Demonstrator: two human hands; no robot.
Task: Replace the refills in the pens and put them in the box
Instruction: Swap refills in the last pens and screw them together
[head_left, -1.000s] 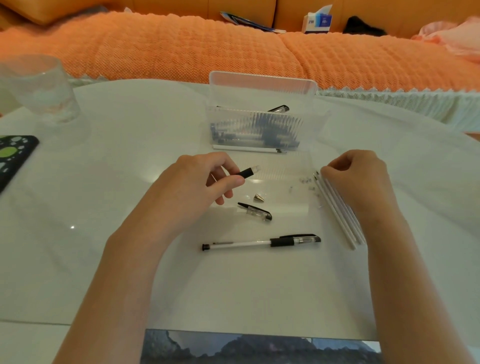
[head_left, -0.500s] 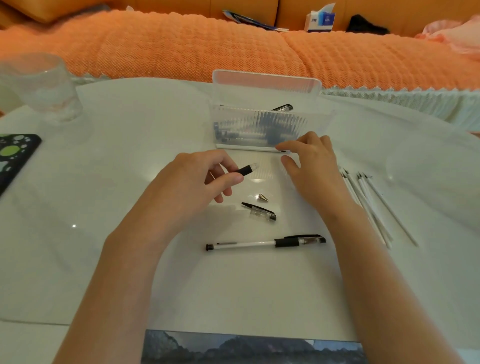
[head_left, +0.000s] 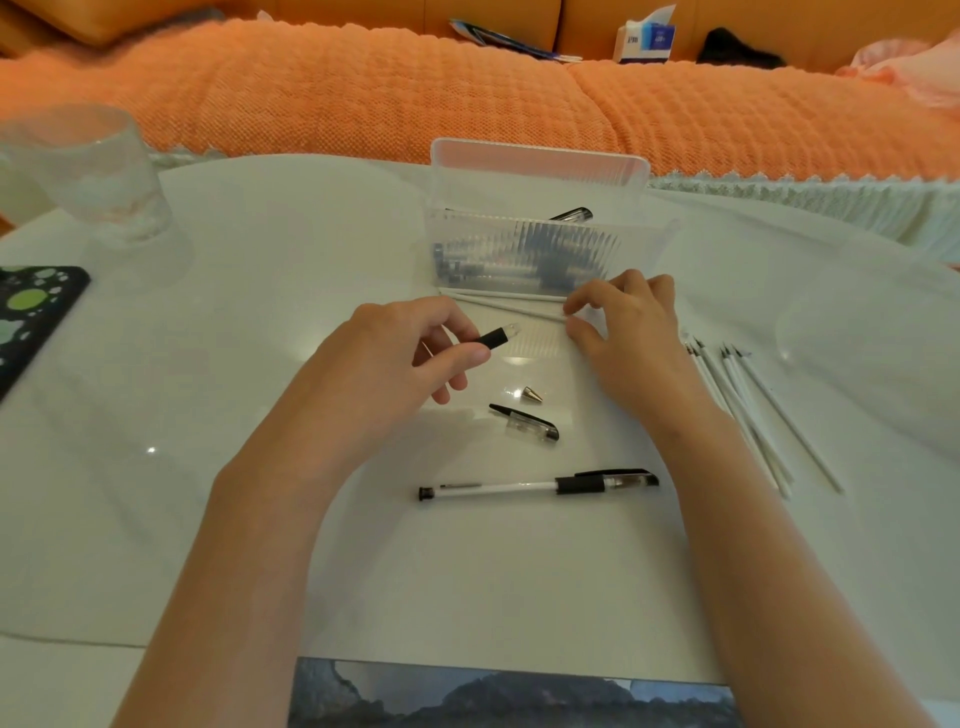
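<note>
A white table (head_left: 249, 467) carries a clear ribbed box (head_left: 519, 249), lid up, pens inside; just in front of the box the left hand (head_left: 384, 364) grips a pen barrel (head_left: 493, 338) by its black end; the right hand (head_left: 628, 332), apart from it, pinches a thin white refill (head_left: 519, 310) lying by the box's front; further in front lies a capped pen (head_left: 519, 487); right of the box, loose refills (head_left: 748, 410); between box and pen, a cap (head_left: 530, 423) and a metal tip (head_left: 532, 395).

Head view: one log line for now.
left hand: holds barrel | right hand: pinches refill by box | cap, tip: loose on table
</note>
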